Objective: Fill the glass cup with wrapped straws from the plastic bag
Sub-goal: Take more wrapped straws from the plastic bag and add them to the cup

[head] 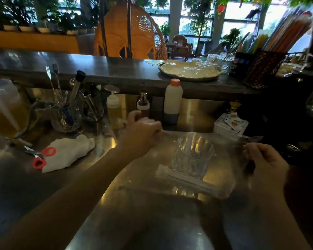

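Head view. Two hands, one plastic bag [222, 170], one glass cup [192, 156], a small bundle of wrapped straws [186, 182], exact count blurred. Left hand [143, 134] pinched closed on the bag's upper left edge; right hand [266, 159] clenched on its right edge, bag stretched between them above the steel counter [83, 177]. Cup clear, cut-patterned, upright, seen through the film. Straws white, paper-wrapped, lying low in the bag. To the left: one white cloth [69, 152], one red-handled scissors [42, 156].
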Demonstrator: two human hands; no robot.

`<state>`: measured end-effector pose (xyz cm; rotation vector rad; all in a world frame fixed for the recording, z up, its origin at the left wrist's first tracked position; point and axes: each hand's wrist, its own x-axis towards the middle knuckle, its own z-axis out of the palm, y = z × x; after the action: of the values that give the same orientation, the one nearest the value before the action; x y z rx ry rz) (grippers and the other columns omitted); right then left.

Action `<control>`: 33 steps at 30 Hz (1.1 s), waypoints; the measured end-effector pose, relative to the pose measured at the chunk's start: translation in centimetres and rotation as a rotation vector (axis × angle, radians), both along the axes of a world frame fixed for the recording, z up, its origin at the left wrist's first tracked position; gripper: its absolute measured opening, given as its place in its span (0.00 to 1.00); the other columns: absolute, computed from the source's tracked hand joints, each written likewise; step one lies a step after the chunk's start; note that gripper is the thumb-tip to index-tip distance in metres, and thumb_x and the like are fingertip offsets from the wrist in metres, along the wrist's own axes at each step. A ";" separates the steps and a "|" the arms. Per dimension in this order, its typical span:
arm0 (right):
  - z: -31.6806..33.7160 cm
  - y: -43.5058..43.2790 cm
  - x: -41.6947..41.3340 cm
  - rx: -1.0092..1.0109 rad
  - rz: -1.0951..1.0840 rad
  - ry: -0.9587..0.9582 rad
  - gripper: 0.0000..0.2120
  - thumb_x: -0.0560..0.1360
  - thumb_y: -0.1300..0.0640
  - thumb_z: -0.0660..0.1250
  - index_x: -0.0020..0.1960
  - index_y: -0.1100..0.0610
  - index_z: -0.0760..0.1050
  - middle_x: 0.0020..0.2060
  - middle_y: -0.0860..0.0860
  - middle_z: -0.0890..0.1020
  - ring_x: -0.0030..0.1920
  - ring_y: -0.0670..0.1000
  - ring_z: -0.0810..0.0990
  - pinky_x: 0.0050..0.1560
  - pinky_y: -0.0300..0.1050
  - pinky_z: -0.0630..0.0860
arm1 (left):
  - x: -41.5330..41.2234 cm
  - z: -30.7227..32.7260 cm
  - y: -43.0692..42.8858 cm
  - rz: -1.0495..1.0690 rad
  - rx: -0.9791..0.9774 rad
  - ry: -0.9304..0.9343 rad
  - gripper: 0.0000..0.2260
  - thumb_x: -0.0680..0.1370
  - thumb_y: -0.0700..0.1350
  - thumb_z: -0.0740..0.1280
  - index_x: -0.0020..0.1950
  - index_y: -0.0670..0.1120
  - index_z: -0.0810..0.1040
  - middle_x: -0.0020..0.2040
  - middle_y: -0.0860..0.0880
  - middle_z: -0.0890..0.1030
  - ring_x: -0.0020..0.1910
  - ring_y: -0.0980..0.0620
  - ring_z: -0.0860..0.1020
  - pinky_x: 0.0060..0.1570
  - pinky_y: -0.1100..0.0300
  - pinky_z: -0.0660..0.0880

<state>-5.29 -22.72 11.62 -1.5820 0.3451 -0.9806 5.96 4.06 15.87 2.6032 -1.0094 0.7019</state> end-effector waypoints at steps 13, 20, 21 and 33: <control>-2.8 1.4 0.5 0.032 0.097 0.065 0.05 0.75 0.63 0.62 0.45 0.60 0.77 0.33 0.46 0.80 0.32 0.35 0.75 0.34 0.23 0.70 | 0.6 3.0 1.5 0.069 0.220 0.259 0.05 0.77 0.43 0.62 0.48 0.52 0.76 0.44 0.54 0.77 0.55 0.52 0.75 0.68 0.48 0.51; -3.8 2.0 0.8 0.073 0.116 0.042 0.08 0.76 0.63 0.62 0.42 0.54 0.76 0.35 0.52 0.78 0.32 0.36 0.76 0.34 0.26 0.72 | -0.1 1.0 -0.3 -0.094 0.158 0.255 0.12 0.76 0.54 0.62 0.56 0.51 0.72 0.52 0.52 0.80 0.50 0.54 0.77 0.59 0.53 0.65; -3.8 2.0 0.9 0.074 0.115 0.038 0.08 0.76 0.63 0.62 0.42 0.54 0.76 0.35 0.51 0.78 0.32 0.36 0.76 0.34 0.26 0.72 | -0.2 1.0 -0.9 -0.133 0.140 0.256 0.11 0.76 0.53 0.62 0.56 0.51 0.73 0.51 0.52 0.80 0.48 0.55 0.77 0.57 0.54 0.67; -9.0 2.3 -0.7 0.194 0.310 0.184 0.13 0.68 0.68 0.68 0.46 0.52 0.77 0.39 0.52 0.81 0.39 0.44 0.80 0.41 0.38 0.75 | 0.9 1.1 -2.5 -0.140 0.050 0.275 0.04 0.76 0.48 0.64 0.45 0.51 0.78 0.36 0.56 0.76 0.33 0.63 0.74 0.33 0.70 0.65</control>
<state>-5.96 -20.47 2.60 -1.4961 0.3012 -0.5488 6.83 1.56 16.95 2.5478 -1.1183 0.2783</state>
